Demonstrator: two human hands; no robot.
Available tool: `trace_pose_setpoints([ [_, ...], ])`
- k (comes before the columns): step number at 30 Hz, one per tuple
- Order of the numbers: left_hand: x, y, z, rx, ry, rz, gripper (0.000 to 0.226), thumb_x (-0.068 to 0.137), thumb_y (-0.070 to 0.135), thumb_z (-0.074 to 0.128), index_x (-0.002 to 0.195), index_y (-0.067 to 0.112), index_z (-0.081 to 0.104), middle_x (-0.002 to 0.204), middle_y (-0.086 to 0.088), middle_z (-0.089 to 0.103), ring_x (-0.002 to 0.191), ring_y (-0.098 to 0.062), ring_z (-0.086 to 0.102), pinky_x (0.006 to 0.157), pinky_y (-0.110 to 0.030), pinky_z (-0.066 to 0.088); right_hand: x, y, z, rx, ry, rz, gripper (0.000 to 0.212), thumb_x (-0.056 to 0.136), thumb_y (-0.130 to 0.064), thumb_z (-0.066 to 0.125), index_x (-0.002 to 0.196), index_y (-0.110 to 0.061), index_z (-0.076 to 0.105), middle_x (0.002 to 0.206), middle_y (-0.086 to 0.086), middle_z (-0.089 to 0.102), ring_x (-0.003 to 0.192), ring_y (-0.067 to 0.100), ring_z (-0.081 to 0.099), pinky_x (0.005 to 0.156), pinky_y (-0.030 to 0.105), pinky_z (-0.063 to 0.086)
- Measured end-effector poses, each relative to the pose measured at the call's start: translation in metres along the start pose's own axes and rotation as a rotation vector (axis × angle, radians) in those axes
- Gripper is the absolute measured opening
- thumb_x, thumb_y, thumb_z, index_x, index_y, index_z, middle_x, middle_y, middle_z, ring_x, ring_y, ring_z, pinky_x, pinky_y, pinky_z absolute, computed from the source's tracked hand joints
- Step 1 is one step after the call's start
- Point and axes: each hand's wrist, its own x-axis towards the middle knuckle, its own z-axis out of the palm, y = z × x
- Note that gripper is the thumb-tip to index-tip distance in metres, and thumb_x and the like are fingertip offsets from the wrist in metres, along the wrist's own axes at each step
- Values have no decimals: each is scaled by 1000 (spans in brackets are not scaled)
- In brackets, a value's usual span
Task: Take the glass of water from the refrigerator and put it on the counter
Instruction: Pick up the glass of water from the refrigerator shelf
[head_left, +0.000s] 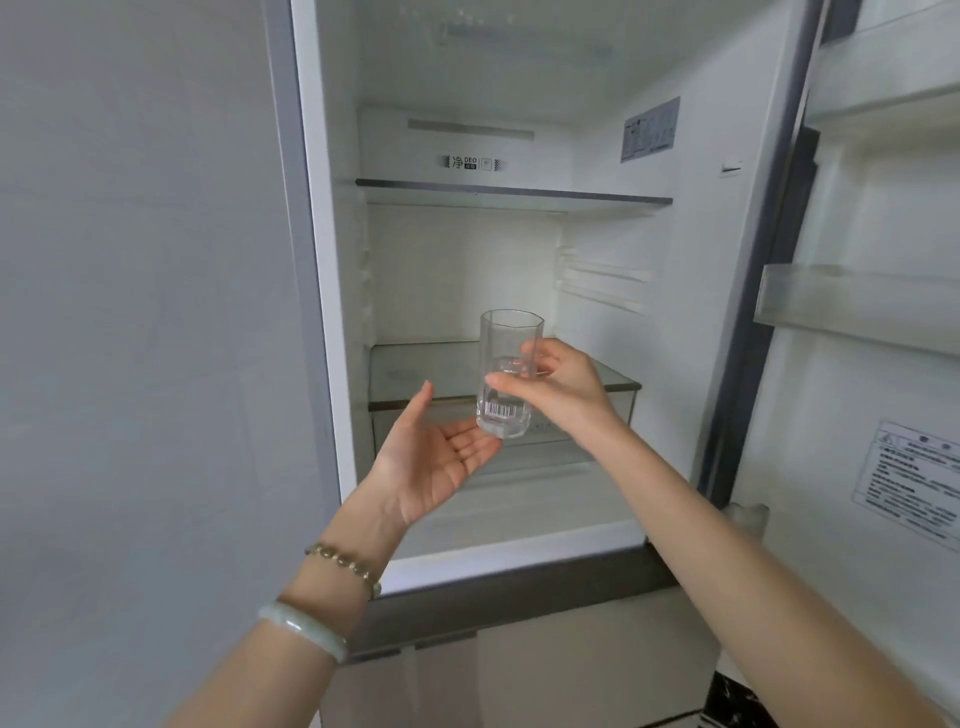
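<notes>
A clear faceted glass of water, with a barcode sticker near its base, hangs in the air in front of the open refrigerator. My right hand grips its middle from the right, thumb and fingers wrapped around it. Just below and to the left, my left hand lies palm up with fingers spread, its fingertips at the glass's base. The glass is roughly half full and upright. Behind it is the lower glass shelf of the refrigerator.
The refrigerator door stands open on the right, with its bins. An upper shelf crosses the compartment. A grey wall fills the left. Below the compartment is a drawer front. No counter is in view.
</notes>
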Motion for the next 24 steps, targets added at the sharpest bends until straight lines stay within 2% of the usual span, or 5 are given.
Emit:
trace_pose_setpoints([
  [7,-54,-22,11,-29,-14,-8,80,92,57,46,118,-18,51,108,-32,67,102,-38,65,90,-41,52,-56,-21,-17,-46,-8,-19,62,56,-38,88,109,-18,63,102,0,72,94,13,68,90,36,54],
  [12,-87,-37,28,-55,-2,2,79,94,56,45,118,-19,51,113,-33,65,108,-40,62,93,-42,49,-88,-36,-34,-38,-31,-50,56,59,-36,88,107,-21,63,95,-11,71,89,4,67,74,14,51],
  [14,-100,-44,36,-61,7,7,79,95,55,44,120,-19,49,116,-34,63,109,-40,61,93,-42,49,-99,-39,-42,-23,-40,-56,56,60,-33,88,108,-18,64,98,-7,72,91,6,68,77,16,51],
  [17,-118,-56,48,-64,21,18,80,96,55,42,124,-19,47,121,-34,60,109,-40,60,93,-42,48,-118,-44,-54,-13,-56,-60,61,61,-32,88,113,-13,62,106,0,71,96,11,67,87,26,53],
  [24,-165,-104,83,-70,78,41,79,97,54,41,128,-18,45,119,-33,59,105,-39,61,91,-41,50,-170,-51,-94,0,-83,-72,53,62,-29,88,107,-17,63,102,-3,71,95,9,66,83,22,51],
])
